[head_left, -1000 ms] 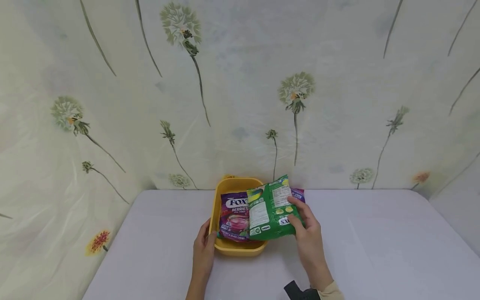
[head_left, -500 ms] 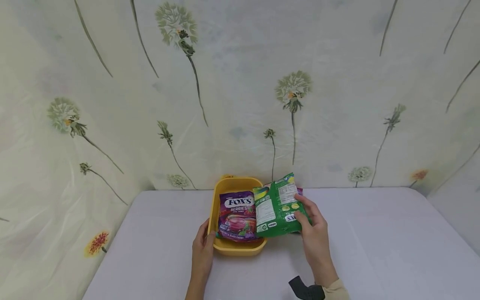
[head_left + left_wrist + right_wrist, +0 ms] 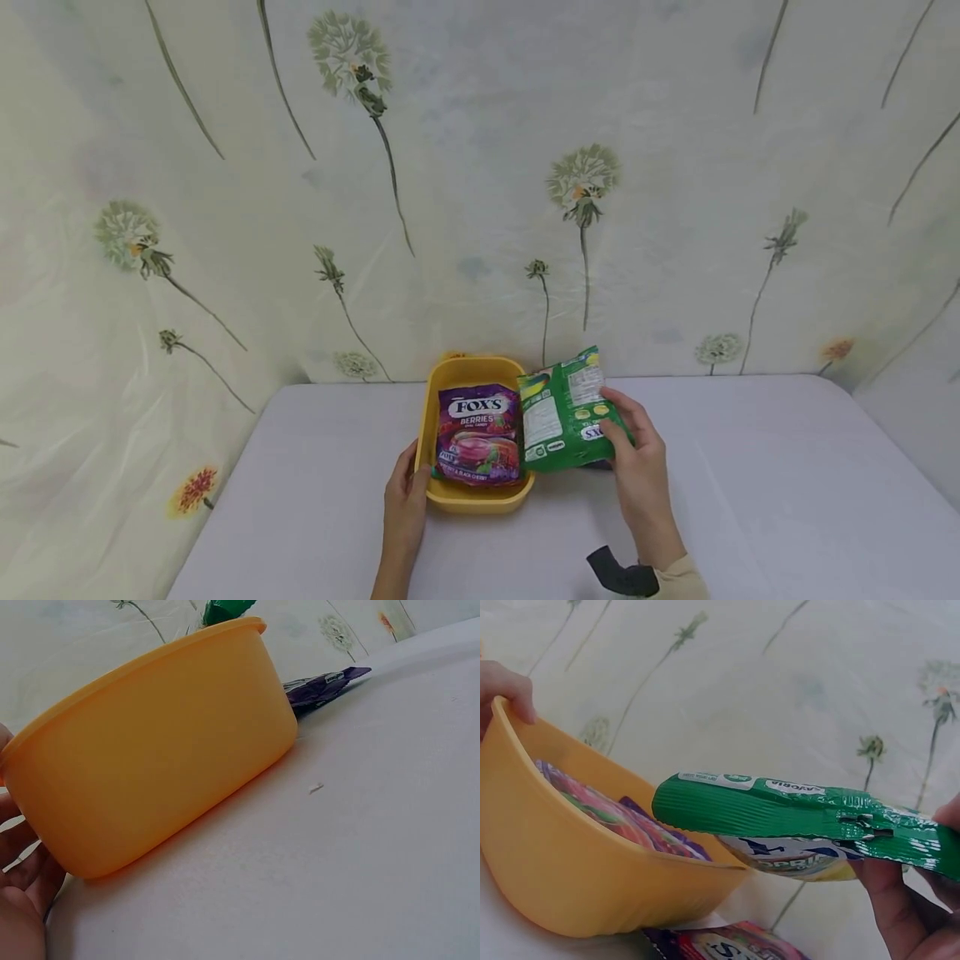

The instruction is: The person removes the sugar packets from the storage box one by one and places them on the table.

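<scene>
A yellow plastic tub (image 3: 480, 504) stands on the table with a purple Fox's Berries candy bag (image 3: 480, 433) lying face up in it. My left hand (image 3: 405, 500) grips the tub's left side, its thumb over the rim and its fingers against the outer wall. With thumb and fingers, my right hand (image 3: 641, 467) pinches the right edge of a green Fox's candy bag (image 3: 562, 412), held back side up over the tub's right rim. Under that bag, beside the tub, a second purple candy bag (image 3: 731, 941) lies on the table, mostly hidden in the head view.
A white-covered table (image 3: 787, 483) spreads to both sides of the tub. Behind it hangs a dandelion-print curtain (image 3: 480, 208). Near my right wrist is a black strap (image 3: 622, 575). A small white scrap (image 3: 316, 787) lies on the table in the left wrist view.
My right hand has moved rightward with the green bag, uncovering more of the purple bag in the tub. The left hand keeps its grip on the tub.
</scene>
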Demonstrator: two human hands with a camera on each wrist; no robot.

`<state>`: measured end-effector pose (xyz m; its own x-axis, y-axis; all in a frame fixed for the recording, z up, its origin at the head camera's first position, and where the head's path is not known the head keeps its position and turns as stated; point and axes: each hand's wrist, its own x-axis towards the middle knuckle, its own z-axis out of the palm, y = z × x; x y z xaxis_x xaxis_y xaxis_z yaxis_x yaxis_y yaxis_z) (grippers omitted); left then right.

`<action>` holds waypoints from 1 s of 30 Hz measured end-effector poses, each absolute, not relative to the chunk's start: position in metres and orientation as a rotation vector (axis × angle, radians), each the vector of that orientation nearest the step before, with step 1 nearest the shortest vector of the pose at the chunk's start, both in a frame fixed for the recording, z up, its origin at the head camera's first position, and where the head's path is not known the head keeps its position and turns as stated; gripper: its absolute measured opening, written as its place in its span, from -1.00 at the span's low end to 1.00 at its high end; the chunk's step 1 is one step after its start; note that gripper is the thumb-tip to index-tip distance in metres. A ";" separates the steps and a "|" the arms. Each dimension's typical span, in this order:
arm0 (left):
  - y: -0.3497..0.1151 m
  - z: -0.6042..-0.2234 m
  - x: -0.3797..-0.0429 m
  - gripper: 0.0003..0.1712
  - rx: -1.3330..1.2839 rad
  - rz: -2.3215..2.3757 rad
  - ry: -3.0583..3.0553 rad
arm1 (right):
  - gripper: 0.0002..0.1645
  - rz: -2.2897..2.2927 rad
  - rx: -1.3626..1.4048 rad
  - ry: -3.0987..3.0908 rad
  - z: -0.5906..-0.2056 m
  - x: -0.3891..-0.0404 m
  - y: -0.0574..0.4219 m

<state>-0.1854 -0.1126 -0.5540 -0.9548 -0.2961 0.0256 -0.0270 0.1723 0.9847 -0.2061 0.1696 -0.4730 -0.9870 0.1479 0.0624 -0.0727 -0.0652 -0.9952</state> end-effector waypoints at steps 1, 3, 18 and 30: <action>-0.113 -0.554 -0.185 -0.50 0.326 -1.874 -2.233 | -0.51 2.190 -0.081 -2.036 -0.473 -0.207 0.170; -0.113 -0.554 -0.184 -0.50 0.337 -1.886 -2.224 | -0.51 2.199 -0.083 -2.029 -0.474 -0.209 0.172; -0.113 -0.556 -0.184 -0.51 0.299 -1.913 -2.193 | -0.49 2.206 -0.112 -1.987 -0.481 -0.218 0.191; -0.113 -0.555 -0.185 -0.48 0.289 -1.931 -2.186 | -0.49 2.166 -0.098 -2.040 -0.480 -0.219 0.202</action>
<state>-0.1849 -0.1127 -0.5550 -0.9586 -0.2834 0.0273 -0.0080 0.1226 0.9924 -0.2195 0.2024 -0.4801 -0.9844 0.1638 0.0642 -0.0739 -0.0539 -0.9958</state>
